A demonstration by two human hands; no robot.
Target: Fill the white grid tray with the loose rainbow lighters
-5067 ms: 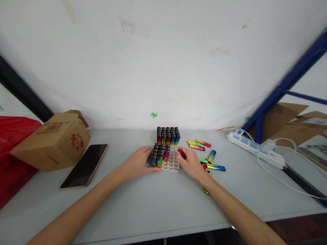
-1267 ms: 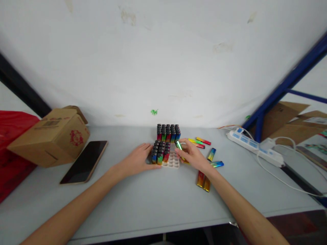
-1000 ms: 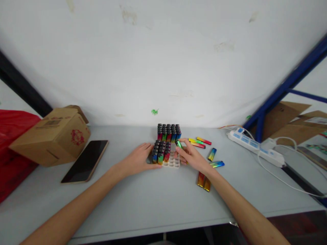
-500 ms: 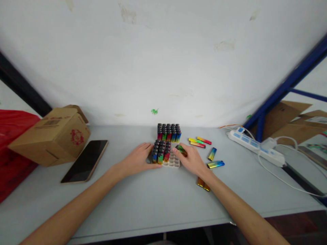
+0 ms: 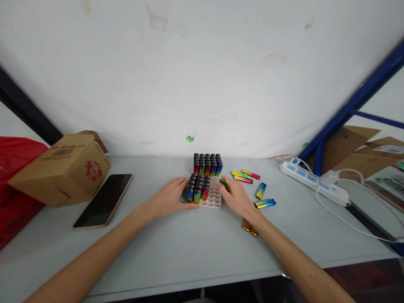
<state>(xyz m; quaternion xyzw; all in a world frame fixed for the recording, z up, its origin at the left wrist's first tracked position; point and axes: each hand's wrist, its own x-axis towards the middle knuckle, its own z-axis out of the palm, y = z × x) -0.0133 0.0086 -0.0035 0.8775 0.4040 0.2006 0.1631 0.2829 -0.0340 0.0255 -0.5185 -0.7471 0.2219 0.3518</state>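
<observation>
A white plastic tray [image 5: 213, 201] with rows of sockets lies in the middle of the grey table [image 5: 176, 248]; its left part holds several upright rainbow-coloured lighters [image 5: 198, 188]. My left hand [image 5: 168, 197] rests flat against the tray's left side, fingers spread. My right hand [image 5: 235, 197] is closed on a green lighter [image 5: 223, 182], held at the tray's right edge above the bare sockets. A second tray full of lighters [image 5: 207, 164] stands just behind.
Loose lighters [image 5: 264, 203] lie to the right of my right hand, two more [image 5: 249, 227] under my forearm. A black phone [image 5: 104, 200] and a cardboard box [image 5: 61, 168] are at the left, a white power strip [image 5: 312, 182] with cable at the right.
My right hand, holding the green lighter, has come down from above the tray to its right edge. Five seconds ago it held a red lighter there. My left hand has stayed put.
</observation>
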